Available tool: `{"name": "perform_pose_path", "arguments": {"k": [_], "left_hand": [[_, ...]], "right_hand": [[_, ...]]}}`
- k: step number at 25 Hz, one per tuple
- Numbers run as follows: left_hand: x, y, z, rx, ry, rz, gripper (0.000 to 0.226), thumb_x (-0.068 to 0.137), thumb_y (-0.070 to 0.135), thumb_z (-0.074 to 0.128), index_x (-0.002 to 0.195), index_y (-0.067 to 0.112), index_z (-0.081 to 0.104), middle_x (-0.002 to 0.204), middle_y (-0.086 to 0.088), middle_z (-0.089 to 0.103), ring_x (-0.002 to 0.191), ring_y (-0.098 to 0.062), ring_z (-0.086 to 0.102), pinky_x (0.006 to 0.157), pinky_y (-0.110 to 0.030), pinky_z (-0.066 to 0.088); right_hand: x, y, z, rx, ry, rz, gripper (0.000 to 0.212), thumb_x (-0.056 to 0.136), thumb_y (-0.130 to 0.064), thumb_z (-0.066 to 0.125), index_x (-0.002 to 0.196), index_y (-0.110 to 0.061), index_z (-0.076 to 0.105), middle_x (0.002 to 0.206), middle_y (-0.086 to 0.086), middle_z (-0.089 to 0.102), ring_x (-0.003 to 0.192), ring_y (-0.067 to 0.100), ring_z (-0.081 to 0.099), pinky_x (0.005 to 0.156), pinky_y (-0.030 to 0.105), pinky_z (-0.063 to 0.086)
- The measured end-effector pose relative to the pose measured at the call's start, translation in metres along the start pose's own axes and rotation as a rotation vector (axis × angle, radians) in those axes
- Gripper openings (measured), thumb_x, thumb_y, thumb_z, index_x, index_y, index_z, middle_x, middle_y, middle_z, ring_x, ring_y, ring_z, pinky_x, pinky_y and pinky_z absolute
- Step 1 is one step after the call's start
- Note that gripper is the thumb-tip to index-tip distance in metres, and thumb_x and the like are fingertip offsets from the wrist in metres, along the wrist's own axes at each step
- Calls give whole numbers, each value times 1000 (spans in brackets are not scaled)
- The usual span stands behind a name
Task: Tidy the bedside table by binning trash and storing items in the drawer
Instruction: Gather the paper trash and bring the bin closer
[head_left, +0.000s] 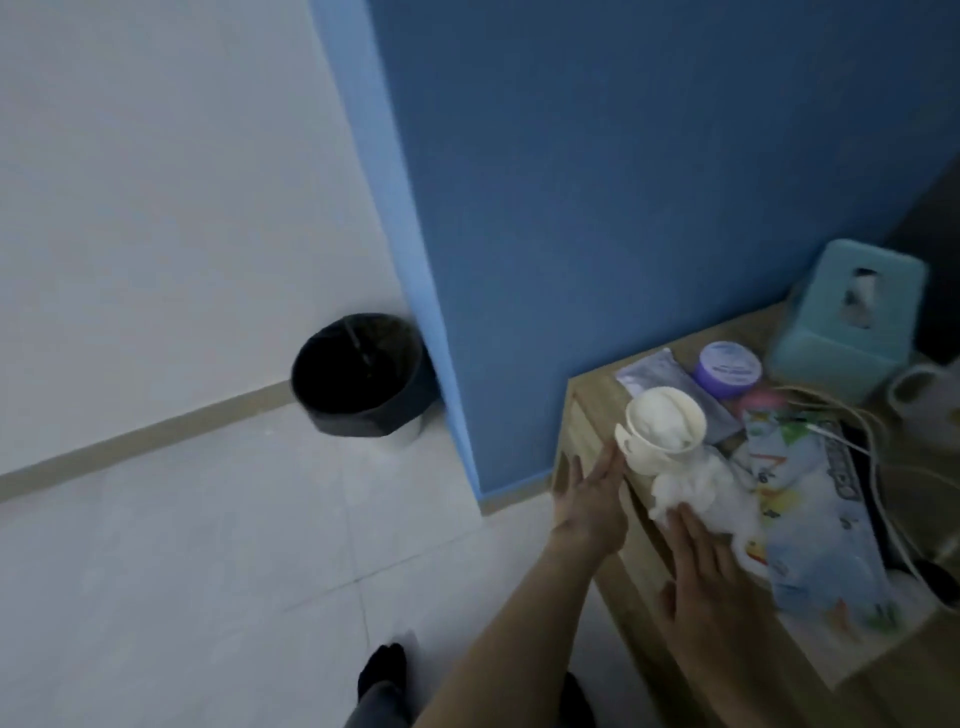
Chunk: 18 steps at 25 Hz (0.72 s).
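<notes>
- The left hand (589, 499) is held flat with fingers spread, gripping nothing, beside a white paper cup (662, 428) at the table (592, 400) edge, lower right of the frame.
- The right hand (711, 587) is laid open, fingertips touching crumpled tissue (701, 493).
- A black-lined bin (361, 376) is seen on the floor, centre left.

Blue wall (623, 182) on rt, white wall (156, 182) on left — pale tiled floor (208, 571) below.
</notes>
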<state>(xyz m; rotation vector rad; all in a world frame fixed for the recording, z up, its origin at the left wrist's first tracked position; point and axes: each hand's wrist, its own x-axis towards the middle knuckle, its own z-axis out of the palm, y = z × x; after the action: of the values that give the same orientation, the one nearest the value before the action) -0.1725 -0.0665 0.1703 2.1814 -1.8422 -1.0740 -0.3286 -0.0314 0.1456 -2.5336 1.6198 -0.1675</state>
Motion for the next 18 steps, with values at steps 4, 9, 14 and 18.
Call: {"name": "perform_pose_path", "arguments": {"k": [4,9,14,18], "left_hand": [[-20,13,24,-83,56,-37,74,89,0,40,152,19,7,161,7,2,147,-35,7,118,-46,19],[-74,36,19,-197,152,-15,53,88,1,46,140,10,40,152,-13,32,135,-34,34,110,-43,31],[-75,-79,-26,-325,444,-318,40,86,12,51,125,13,56,131,-16,55,120,-34,52,101,-40,43],[-60,-210,-56,-235,616,-438,52,83,4,51,134,14,44,142,-7,43,129,-27,38,105,-39,35]], "right_hand": [[4,10,10,115,114,-36,64,65,-20,36,123,2,53,135,22,49,118,41,47,93,47,41],[-3,-4,-18,395,253,-29,48,68,-16,32,94,5,67,103,29,63,102,33,48,86,38,39],[53,-105,8,482,72,-436,25,78,-16,38,93,-21,58,89,2,66,80,21,62,67,21,41],[125,-222,54,431,-199,-615,31,88,-8,48,117,-19,50,119,-5,48,103,11,52,81,16,39]]}}
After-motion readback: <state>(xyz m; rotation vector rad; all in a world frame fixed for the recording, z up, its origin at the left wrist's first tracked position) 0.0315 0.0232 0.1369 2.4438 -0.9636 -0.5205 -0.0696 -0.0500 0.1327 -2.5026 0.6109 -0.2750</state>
